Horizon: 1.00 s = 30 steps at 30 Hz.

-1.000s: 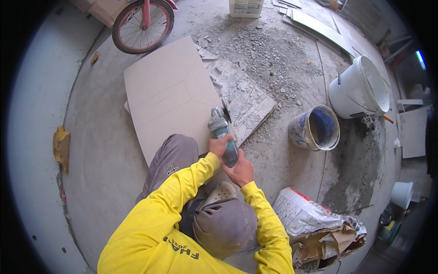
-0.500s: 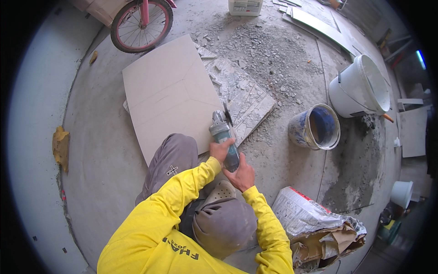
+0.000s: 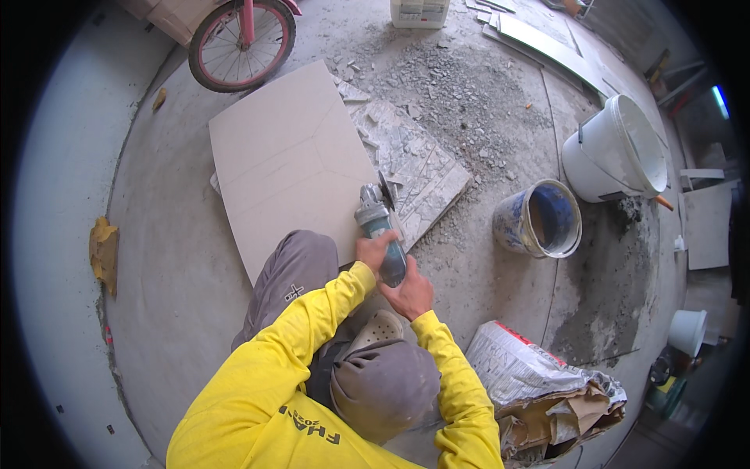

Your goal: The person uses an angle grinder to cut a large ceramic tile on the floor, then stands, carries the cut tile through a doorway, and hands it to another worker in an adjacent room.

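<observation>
Both my hands grip a teal and grey angle grinder (image 3: 376, 223). My left hand (image 3: 373, 250) wraps its body just behind the metal head, and my right hand (image 3: 411, 289) holds the rear end. The grinder's thin disc (image 3: 386, 190) stands on edge at the right side of a large beige tile (image 3: 285, 156); whether it touches the tile I cannot tell. Faint lines run across the tile's face. Beneath the tile lies a dusty slab (image 3: 426, 176) covered with broken strips and chips.
Grey rubble (image 3: 469, 102) spreads beyond the slab. To the right stand a blue-stained bucket (image 3: 509, 223) and a larger white bucket (image 3: 590, 160). A torn paper sack (image 3: 519, 359) lies near my right arm. A pink-rimmed bicycle wheel (image 3: 275, 66) is at the far left, before the wall (image 3: 66, 234).
The grinder and both hands have shifted slightly toward me and to the left along the tile's edge. The tile looks unmoved.
</observation>
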Each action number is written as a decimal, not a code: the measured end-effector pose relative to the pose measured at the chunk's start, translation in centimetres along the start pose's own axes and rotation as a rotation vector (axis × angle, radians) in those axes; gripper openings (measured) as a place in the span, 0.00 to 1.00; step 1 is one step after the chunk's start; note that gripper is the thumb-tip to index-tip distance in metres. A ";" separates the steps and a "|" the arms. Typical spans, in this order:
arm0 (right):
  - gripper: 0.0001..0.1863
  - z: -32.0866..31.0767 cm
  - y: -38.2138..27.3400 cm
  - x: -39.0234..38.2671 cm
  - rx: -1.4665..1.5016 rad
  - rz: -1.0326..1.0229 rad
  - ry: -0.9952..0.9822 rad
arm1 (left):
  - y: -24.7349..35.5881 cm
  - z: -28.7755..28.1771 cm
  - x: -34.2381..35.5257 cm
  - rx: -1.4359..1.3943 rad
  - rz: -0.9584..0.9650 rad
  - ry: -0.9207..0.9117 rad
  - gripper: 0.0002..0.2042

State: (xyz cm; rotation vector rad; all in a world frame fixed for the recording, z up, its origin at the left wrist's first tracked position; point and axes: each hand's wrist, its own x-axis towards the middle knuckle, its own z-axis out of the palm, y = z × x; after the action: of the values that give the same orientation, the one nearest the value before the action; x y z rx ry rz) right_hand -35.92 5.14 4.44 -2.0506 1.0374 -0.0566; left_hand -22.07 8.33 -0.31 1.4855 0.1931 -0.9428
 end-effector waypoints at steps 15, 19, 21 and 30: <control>0.39 -1.5 -1.5 -0.9 0.043 -0.038 0.182 | 2.6 2.0 -2.1 -0.007 0.227 -0.119 0.13; 0.41 -3.5 -1.4 -2.9 0.032 0.012 0.240 | 2.5 4.2 -4.0 0.063 0.205 -0.189 0.18; 0.41 -4.6 -1.3 -4.0 0.026 0.020 0.263 | 2.1 5.2 -5.1 0.086 0.172 -0.242 0.19; 0.40 -6.0 -0.4 -3.5 -0.014 -0.034 0.211 | 0.6 5.8 -4.7 0.130 0.181 -0.120 0.20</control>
State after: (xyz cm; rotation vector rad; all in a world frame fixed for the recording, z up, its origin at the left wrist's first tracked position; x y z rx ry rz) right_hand -40.18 3.79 9.78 -2.1082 1.1334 -0.2897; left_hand -27.21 4.95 4.02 1.5315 -0.0907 -0.9084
